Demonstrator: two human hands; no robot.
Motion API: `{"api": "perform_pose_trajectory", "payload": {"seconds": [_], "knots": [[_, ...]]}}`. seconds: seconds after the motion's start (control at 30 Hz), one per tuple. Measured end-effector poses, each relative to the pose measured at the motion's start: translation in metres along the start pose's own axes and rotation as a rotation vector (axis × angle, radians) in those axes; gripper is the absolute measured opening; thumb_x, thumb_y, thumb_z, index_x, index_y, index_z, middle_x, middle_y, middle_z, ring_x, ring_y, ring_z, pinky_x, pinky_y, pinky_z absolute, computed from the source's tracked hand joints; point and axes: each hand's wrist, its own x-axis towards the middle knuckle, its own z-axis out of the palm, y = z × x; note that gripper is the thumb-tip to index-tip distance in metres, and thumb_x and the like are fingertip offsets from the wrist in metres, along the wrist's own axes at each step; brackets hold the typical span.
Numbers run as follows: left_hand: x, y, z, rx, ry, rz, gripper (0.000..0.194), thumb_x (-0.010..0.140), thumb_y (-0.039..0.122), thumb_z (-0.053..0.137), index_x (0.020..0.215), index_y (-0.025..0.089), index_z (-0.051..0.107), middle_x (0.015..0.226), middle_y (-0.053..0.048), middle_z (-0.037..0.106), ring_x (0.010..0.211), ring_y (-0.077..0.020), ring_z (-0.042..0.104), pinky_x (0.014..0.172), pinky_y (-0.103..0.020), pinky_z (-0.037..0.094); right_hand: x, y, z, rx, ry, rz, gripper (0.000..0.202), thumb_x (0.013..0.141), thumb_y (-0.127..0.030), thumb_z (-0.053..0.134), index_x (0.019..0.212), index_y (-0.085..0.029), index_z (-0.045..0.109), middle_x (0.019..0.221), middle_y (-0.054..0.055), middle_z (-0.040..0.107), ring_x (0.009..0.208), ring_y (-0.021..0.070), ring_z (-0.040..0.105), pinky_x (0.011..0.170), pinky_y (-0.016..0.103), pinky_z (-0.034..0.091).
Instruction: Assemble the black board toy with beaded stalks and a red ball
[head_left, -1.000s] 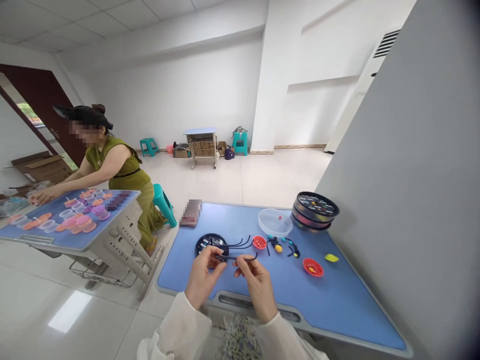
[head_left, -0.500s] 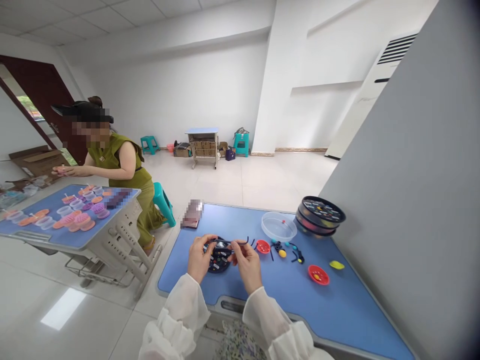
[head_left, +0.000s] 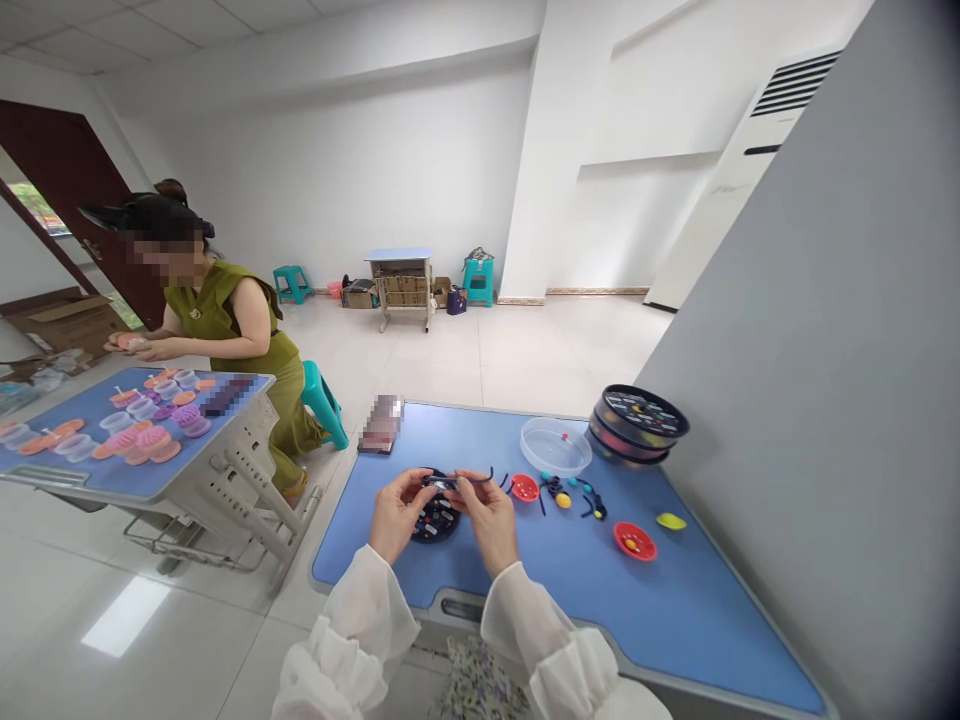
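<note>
My left hand (head_left: 397, 513) pinches one end of a thin dark strip (head_left: 484, 478) near the front of the blue table. My right hand (head_left: 486, 515) grips the same strip farther along, and its curved end sticks up past the fingers. Below them lies a round black disc (head_left: 436, 523) with coloured dots and pale labels, partly covered by my fingers. Just right of my right hand sits a small red dish (head_left: 525, 487). Dark curved pieces and a yellow ball (head_left: 562, 500) lie beyond it.
A clear round tray (head_left: 556, 447) and stacked round black-rimmed containers (head_left: 637, 425) stand at the back right. Nearer are another red dish (head_left: 634, 541) and a yellow piece (head_left: 671, 521). A phone (head_left: 381, 425) lies back left. At the left table (head_left: 225, 440) a person sits handling something.
My hands have drawn closer together on the dark strip, over the disc. The whole view has shifted slightly.
</note>
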Motion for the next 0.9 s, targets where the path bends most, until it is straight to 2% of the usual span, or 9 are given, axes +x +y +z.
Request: {"api": "perform_pose_trajectory", "payload": {"seconds": [0.23, 0.4, 0.5, 0.6, 0.73, 0.9], "knots": [[0.002, -0.009, 0.002, -0.010, 0.058, 0.031, 0.024, 0.076, 0.035, 0.061, 0.088, 0.017, 0.071, 0.080, -0.005, 0.074, 0.074, -0.0186, 0.067, 0.062, -0.025, 0.055, -0.001, 0.013, 0.013, 0.066, 0.009, 0.085, 0.045, 0.055, -0.049, 0.080, 0.080, -0.019, 0.059, 0.080, 0.006, 0.075, 0.066, 0.0217, 0.072, 0.059, 0.031, 0.058], [-0.003, -0.015, 0.001, 0.041, 0.063, 0.007, 0.022, 0.077, 0.035, 0.060, 0.082, 0.018, 0.072, 0.072, -0.003, 0.073, 0.072, -0.0193, 0.066, 0.062, -0.026, 0.055, -0.004, 0.028, 0.014, 0.049, 0.013, 0.052, 0.042, 0.057, -0.050, 0.078, 0.077, -0.019, 0.058, 0.083, 0.007, 0.075, 0.067, 0.0208, 0.071, 0.063, 0.032, 0.060], [-0.005, -0.016, -0.003, 0.081, 0.086, 0.032, 0.022, 0.075, 0.035, 0.062, 0.082, 0.018, 0.073, 0.081, -0.005, 0.073, 0.074, -0.0190, 0.065, 0.066, -0.027, 0.055, -0.005, 0.032, 0.014, 0.038, 0.006, 0.043, 0.043, 0.057, -0.051, 0.078, 0.078, -0.019, 0.058, 0.086, 0.007, 0.075, 0.070, 0.0219, 0.072, 0.065, 0.034, 0.060], [-0.005, -0.016, -0.005, 0.131, 0.110, 0.073, 0.020, 0.074, 0.034, 0.064, 0.079, 0.018, 0.074, 0.085, -0.006, 0.072, 0.075, -0.0182, 0.063, 0.069, -0.028, 0.054, -0.006, 0.031, 0.013, 0.058, 0.015, 0.067, 0.048, 0.058, -0.050, 0.078, 0.087, -0.019, 0.056, 0.083, 0.007, 0.075, 0.072, 0.0229, 0.072, 0.068, 0.036, 0.060], [-0.004, -0.018, -0.005, 0.124, 0.107, 0.037, 0.021, 0.074, 0.036, 0.064, 0.079, 0.017, 0.073, 0.087, -0.006, 0.072, 0.075, -0.0183, 0.064, 0.058, -0.024, 0.054, -0.015, 0.030, -0.001, 0.063, 0.028, 0.062, 0.060, 0.059, -0.046, 0.078, 0.106, -0.020, 0.053, 0.098, 0.008, 0.073, 0.077, 0.0220, 0.072, 0.074, 0.037, 0.059], [-0.005, -0.023, -0.003, 0.125, 0.097, -0.061, 0.027, 0.072, 0.039, 0.063, 0.085, 0.017, 0.073, 0.085, -0.006, 0.072, 0.062, -0.0166, 0.062, 0.036, -0.020, 0.048, -0.028, 0.025, -0.034, -0.101, 0.088, -0.046, 0.050, 0.067, -0.047, 0.071, 0.106, -0.020, 0.056, 0.104, 0.010, 0.069, 0.072, 0.0203, 0.070, 0.066, 0.035, 0.058]]}}
